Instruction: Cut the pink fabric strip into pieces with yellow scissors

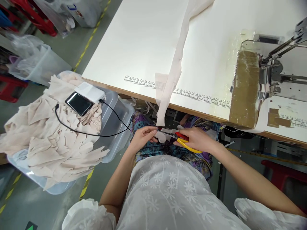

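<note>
My right hand [195, 139] is closed round the handles of a pair of scissors [189, 147], one loop red and the other yellow. The blades point left, towards my left hand [144, 137]. Those left fingers are pinched together by the blade tips; what lies between them is too small to make out. Just beneath the blades are pale fabric scraps [161, 137], above my patterned lap. A long pale pink fabric strip [176, 67] runs down the white table and hangs over its front edge, its end close above my left fingertips.
A sewing machine [275, 73] stands on the table [144, 38] at right, beside a printed ruler scale [201, 95]. At left, a clear plastic bin [115, 127] holds heaped beige fabric pieces [57, 150], with a phone [79, 103], a white power bank [90, 92] and a black cable on top.
</note>
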Motion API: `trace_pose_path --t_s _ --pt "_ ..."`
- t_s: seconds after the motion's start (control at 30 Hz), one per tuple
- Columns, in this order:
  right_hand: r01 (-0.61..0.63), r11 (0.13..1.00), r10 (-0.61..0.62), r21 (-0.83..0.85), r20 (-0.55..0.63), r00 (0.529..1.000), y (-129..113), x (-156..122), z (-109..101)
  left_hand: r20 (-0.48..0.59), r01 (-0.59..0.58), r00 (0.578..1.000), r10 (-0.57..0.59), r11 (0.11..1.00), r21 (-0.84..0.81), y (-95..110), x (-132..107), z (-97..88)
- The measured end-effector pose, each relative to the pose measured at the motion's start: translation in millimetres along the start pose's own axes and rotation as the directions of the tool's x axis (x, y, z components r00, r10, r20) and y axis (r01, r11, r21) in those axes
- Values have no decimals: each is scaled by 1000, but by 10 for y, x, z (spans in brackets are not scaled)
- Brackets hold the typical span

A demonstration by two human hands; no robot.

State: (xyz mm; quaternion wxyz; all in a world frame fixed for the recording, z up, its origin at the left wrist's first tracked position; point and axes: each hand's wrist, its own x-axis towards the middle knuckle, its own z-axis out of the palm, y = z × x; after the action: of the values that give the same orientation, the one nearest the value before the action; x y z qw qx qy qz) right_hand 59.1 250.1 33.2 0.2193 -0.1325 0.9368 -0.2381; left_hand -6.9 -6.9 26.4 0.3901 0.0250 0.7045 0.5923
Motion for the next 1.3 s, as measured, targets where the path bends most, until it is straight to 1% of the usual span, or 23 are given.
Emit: trace_pose_path --t_s 0.07,0.1,0.2,0.3,0.37,0.4,0.5,0.57,0.6,0.63,0.7,0.77,0.8,0.83,0.9,0.93,0.97,1.0,1.07,1.1,1.17,1.23,1.3 --pt "31 997 -28 72 -41 999 23 -89 46 -116 -108 986 120 989 101 -1 62 -46" --pt "43 993 -37 107 -59 998 20 -133 66 -188 -177 961 204 973 151 3 109 -56" --pt "54 979 -30 197 -123 992 -44 -242 99 -333 -368 819 467 873 319 53 299 1" --pt "43 960 10 276 -187 982 -136 -329 110 -299 -497 706 642 750 437 145 470 187" --pt "25 946 49 324 -217 975 -163 -394 129 -252 -550 687 682 714 433 170 523 320" --pt "12 939 72 345 -229 971 -160 -431 146 -248 -556 696 674 724 407 153 529 364" --pt "-25 917 138 398 -257 957 -103 -553 224 -307 -452 789 532 842 296 -42 483 308" --pt "-44 905 171 423 -267 948 -56 -623 277 -418 -224 853 311 943 245 -258 407 89" --pt "-51 899 183 434 -268 946 -39 -649 297 -480 -86 857 188 970 226 -368 354 -60" --pt "-56 894 191 444 -267 945 -28 -668 312 -548 62 833 68 974 216 -469 291 -219" --pt "-67 885 206 460 -259 944 -25 -679 325 -640 224 768 -32 949 222 -614 128 -503" --pt "-77 874 223 480 -255 941 -44 -659 317 -697 284 717 -19 921 267 -657 -72 -647" --pt "-79 866 230 493 -255 939 -60 -640 307 -699 279 715 6 914 294 -638 -178 -645" --pt "-80 857 238 509 -253 938 -79 -617 293 -675 242 737 35 919 312 -593 -279 -594" --pt "-76 839 248 539 -254 935 -128 -568 259 -509 69 856 85 959 276 -438 -434 -382" --pt "-75 832 252 550 -255 933 -153 -547 239 -362 -41 925 115 977 207 -334 -475 -248" --pt "-74 827 255 557 -255 933 -177 -531 219 -190 -132 970 152 984 117 -219 -485 -114" --pt "-75 824 258 561 -254 932 -197 -521 201 -26 -197 980 198 980 38 -100 -465 7" --pt "-83 820 266 566 -249 931 -216 -525 173 196 -272 943 269 962 -12 127 -350 188" --pt "-92 815 275 572 -242 931 -214 -539 165 232 -306 928 290 952 32 224 -267 245" --pt "-119 804 301 583 -225 927 -191 -585 162 202 -397 911 359 895 202 369 -90 313" --pt "-152 792 332 591 -208 920 -158 -642 173 149 -489 870 469 787 377 449 64 346" --pt "-176 781 352 600 -190 916 -136 -689 187 132 -541 826 548 703 462 481 171 365"
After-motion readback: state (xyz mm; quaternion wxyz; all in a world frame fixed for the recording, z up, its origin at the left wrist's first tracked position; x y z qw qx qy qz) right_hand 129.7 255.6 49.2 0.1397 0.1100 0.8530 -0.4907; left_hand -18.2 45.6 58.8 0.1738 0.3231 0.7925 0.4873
